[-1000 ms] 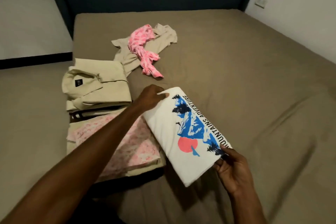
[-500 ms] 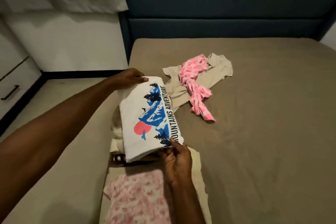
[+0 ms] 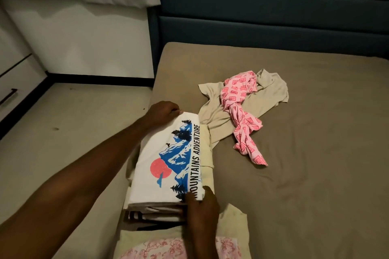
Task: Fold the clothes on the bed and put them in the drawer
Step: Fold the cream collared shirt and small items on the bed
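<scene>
Two hands gripped folded white T-shirt (image 3: 168, 160) on stack at bed's (image 3: 305, 174) 9 o'clock edge: left hand (image 3: 163, 111) far end, right hand (image 3: 202, 202) near corner. Stack sat near edge; careless release could topple it.

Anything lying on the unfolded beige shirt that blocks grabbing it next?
Yes. The pink patterned garment lies draped across the beige shirt, top to bottom. Both hands, left and right, are on the folded white T-shirt.
</scene>
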Demonstrator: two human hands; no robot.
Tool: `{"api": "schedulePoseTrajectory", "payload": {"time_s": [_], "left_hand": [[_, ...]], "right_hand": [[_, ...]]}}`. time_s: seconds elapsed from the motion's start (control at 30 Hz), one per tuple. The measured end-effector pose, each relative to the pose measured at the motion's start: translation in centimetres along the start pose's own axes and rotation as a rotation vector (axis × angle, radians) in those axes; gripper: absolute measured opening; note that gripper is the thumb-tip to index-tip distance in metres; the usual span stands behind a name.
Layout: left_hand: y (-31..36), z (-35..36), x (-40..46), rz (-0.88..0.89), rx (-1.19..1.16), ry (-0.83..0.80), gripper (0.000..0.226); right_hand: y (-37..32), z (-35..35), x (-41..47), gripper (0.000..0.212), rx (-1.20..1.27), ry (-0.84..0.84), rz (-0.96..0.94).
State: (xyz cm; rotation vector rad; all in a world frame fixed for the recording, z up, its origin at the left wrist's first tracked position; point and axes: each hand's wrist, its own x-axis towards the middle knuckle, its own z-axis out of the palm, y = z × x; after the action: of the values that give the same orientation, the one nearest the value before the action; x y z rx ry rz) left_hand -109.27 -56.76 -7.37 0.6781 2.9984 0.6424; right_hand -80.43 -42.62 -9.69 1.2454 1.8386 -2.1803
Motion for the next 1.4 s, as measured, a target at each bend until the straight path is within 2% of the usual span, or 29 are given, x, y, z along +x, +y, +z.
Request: {"api": "schedulePoseTrajectory", "payload": {"time_s": [0.03, 0.07, 0.1, 0.13, 0.2, 0.27, 0.37, 0.43, 0.53, 0.63, 0.67, 0.77, 0.83, 0.87, 0.93, 0.97, 1.07, 1.13, 1.2, 1.27, 1.3, 1.33, 1.4], "left_hand": [[0.2, 0.1, -0.1, -0.018, -0.004, -0.018, 0.037], [0.2, 0.1, -0.4, -0.047, 0.011, -0.037, 0.032], [0.2, 0.2, -0.6, -0.069, 0.031, -0.047, 0.031], [0.4, 0.2, -0.7, -0.079, 0.041, -0.046, 0.034], [1.4, 0.3, -0.6, -0.035, 0.045, -0.057, 0.053], [2.9, 1.0, -0.6, 0.022, 0.085, -0.155, 0.067], [3.4, 4.0, -2.0, 0.016, 0.214, -0.289, 0.083], [2.7, 5.5, -2.7, -0.021, 0.218, -0.292, 0.094], [2.6, 5.9, -2.3, -0.039, 0.208, -0.282, 0.085], [3.2, 5.2, -2.0, -0.065, 0.178, -0.308, 0.083], [3.4, 4.8, -1.9, -0.075, 0.157, -0.292, 0.082], [4.4, 4.5, -1.6, -0.045, 0.121, -0.215, 0.084], [6.0, 4.6, -1.1, -0.024, 0.067, -0.234, 0.085], [7.0, 4.5, -0.6, -0.019, 0.066, -0.253, 0.079], [9.1, 4.9, 0.7, 0.02, 0.075, -0.269, 0.07], [10.1, 5.3, 1.5, 0.038, 0.047, -0.269, 0.07], [13.0, 6.9, 3.7, -0.047, -0.292, -0.219, 0.079], [14.9, 8.1, 5.7, -0.184, -0.533, -0.134, 0.088], [16.4, 9.9, 8.2, -0.315, -0.748, -0.072, 0.108], [17.1, 11.3, 10.7, -0.449, -0.92, -0.047, 0.131], [17.1, 12.3, 11.9, -0.483, -0.925, -0.027, 0.135], [16.7, 13.5, 12.9, -0.479, -0.858, -0.004, 0.129], [16.5, 16.0, 14.2, -0.393, -0.663, 0.017, 0.095]], "right_hand": [[-0.1, 0.1, -0.2, 0.032, -0.153, 0.045, -0.043], [-0.3, 0.1, -0.5, 0.051, -0.471, 0.154, -0.198], [-0.8, 0.2, -1.0, 0.065, -0.733, 0.194, -0.375], [-1.0, 0.5, -1.3, 0.071, -0.92, 0.224, -0.547], [-0.4, 2.1, 0.1, 0.075, -1.051, 0.212, -0.778], [0.4, 4.0, 1.6, 0.073, -1.107, 0.134, -0.854], [2.0, 4.8, 3.7, 0.072, -1.181, -0.012, -0.855], [2.6, 4.5, 4.4, 0.071, -1.167, -0.029, -0.871], [2.3, 3.6, 4.4, 0.075, -1.119, -0.032, -0.926], [1.0, 1.9, 5.3, 0.081, -0.934, -0.172, -0.904], [0.3, 1.0, 6.3, 0.074, -0.873, -0.14, -0.915], [-2.5, -2.5, 12.3, 0.054, -0.944, 0.235, -0.944], [-4.7, -5.0, 17.2, 0.058, -1.046, 0.389, -0.897], [-6.0, -6.1, 19.4, 0.063, -1.07, 0.406, -0.853], [-7.3, -8.1, 22.8, 0.07, -1.12, 0.354, -0.777], [-7.6, -8.8, 24.0, 0.066, -1.138, 0.328, -0.767], [-6.6, -9.8, 25.2, 0.041, -1.054, 0.291, -0.812], [-5.6, -10.6, 26.3, 0.039, -0.842, 0.219, -0.814], [-5.0, -11.6, 27.7, 0.041, -0.585, 0.14, -0.785], [-4.7, -12.1, 28.6, 0.042, -0.348, 0.054, -0.65], [-4.9, -12.2, 28.7, 0.042, -0.246, -0.001, -0.587], [-5.1, -12.3, 28.7, 0.038, -0.168, -0.045, -0.546], [-5.4, -12.9, 29.1, 0.036, -0.024, -0.126, -0.485]]}}
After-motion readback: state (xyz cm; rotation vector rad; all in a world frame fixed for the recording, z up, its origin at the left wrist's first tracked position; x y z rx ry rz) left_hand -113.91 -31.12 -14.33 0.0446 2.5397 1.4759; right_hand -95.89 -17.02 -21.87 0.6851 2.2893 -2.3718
